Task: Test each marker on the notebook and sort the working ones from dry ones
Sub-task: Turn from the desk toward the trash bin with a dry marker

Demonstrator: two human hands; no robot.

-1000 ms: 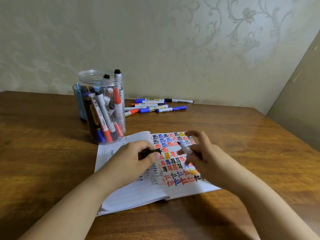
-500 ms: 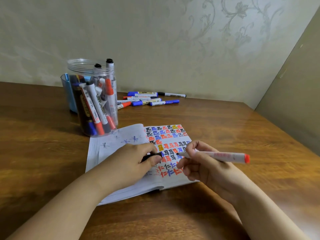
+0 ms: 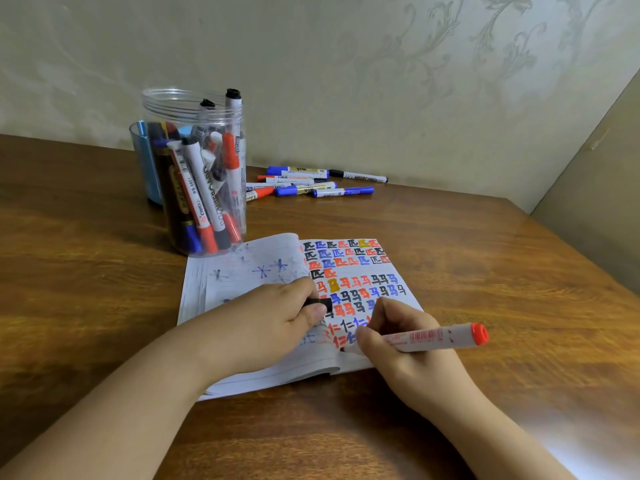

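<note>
As before, marker (image 3: pixel 420 337) tip lower on notebook (image 3: pixel 221 271)

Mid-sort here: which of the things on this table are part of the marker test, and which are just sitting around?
In the job:
- red-ended marker, held in the right hand, tip at the page
- dark cap, pinched in the left hand
- notebook, open, full of test marks
- clear jar of markers
- loose markers lying by the wall

Lying about:
- blue cup behind the jar

A brown wooden table (image 3: pixel 104 289) with a glossy grain meets a pale beige wall (image 3: pixel 346 81) patterned with faint scrolling leaves, beside a plain tan panel (image 3: pixel 602 188).
</note>
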